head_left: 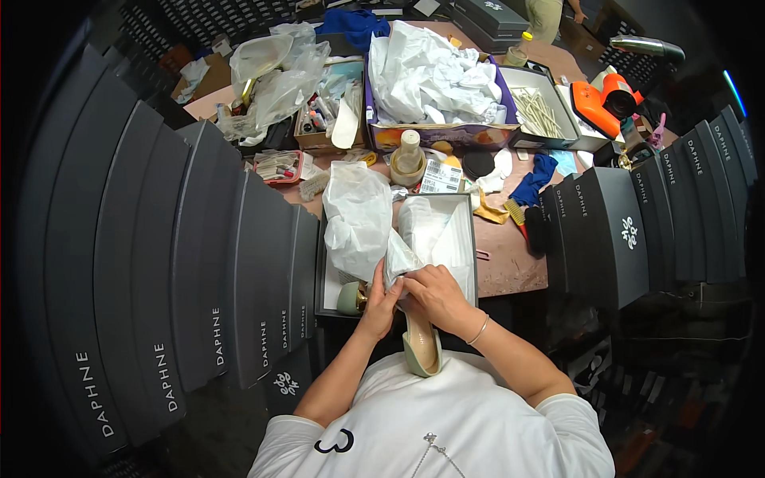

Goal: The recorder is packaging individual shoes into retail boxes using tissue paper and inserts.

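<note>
A pale green shoe [421,350] points away from me, its heel end against my shirt and its front part hidden under my hands. My left hand [379,309] is closed on a piece of white tissue paper [401,256] at the shoe's front. Close beside it, the bent fingers of my right hand [437,295] pinch the same tissue; the fingertips are partly hidden. Beyond the hands lies an open shoebox [473,239] lined with white paper. A second green shoe [349,298] rests at its near left corner, mostly covered by a white paper sheet [357,223].
Stacks of dark shoeboxes stand at the left [207,263] and right [594,239]. Behind the open box are a bottle [409,159], a purple carton [510,103] of crumpled paper, a tray [570,111] of sticks and an orange tool [596,109]. A person [546,17] stands far back.
</note>
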A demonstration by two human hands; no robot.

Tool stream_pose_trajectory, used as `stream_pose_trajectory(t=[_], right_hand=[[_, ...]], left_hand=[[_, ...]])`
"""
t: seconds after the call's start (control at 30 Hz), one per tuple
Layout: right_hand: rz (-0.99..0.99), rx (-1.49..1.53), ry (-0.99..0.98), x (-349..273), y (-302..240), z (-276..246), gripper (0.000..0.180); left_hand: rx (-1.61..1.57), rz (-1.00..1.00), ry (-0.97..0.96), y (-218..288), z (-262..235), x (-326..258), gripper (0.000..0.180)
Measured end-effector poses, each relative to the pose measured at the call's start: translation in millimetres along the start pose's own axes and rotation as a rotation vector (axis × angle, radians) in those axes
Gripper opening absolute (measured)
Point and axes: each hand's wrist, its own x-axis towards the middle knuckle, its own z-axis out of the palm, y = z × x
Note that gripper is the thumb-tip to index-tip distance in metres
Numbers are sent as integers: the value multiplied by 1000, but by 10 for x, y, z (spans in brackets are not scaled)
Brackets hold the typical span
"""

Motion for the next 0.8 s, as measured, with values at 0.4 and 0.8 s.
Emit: stream_pose_trajectory(t=[0.4,0.8], right_hand=[[444,407,338,-146,481,-209,79],[437,-92,193,-64,2468,-756,84]], left_hand=[[210,31,-61,-289,547,406,71],[925,397,551,-6,-353,359,24]])
